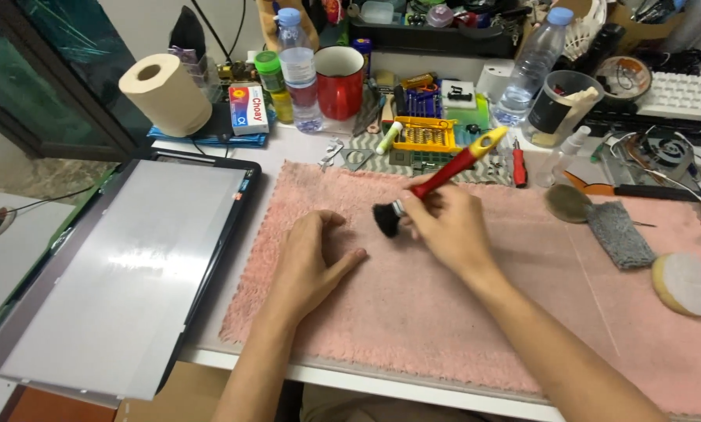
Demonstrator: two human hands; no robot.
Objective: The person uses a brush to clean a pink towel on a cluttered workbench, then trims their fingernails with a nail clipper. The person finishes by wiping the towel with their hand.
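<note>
My right hand (444,227) grips a brush (436,181) with a red and yellow handle and black bristles. The bristles point down and left, just above a pink fluffy towel (413,312) that covers the table. My left hand (315,258) rests flat on the towel just left of the bristles, fingers loosely curled and holding nothing. Whether a small part lies under its fingers cannot be told.
A grey laptop (124,273) lies shut at the left. Behind the towel stand a paper roll (167,94), a red mug (339,82), two water bottles (299,66), a yellow bit case (423,134) and a red screwdriver (519,166). A grey cloth (620,234) and a round sponge (684,284) lie at right.
</note>
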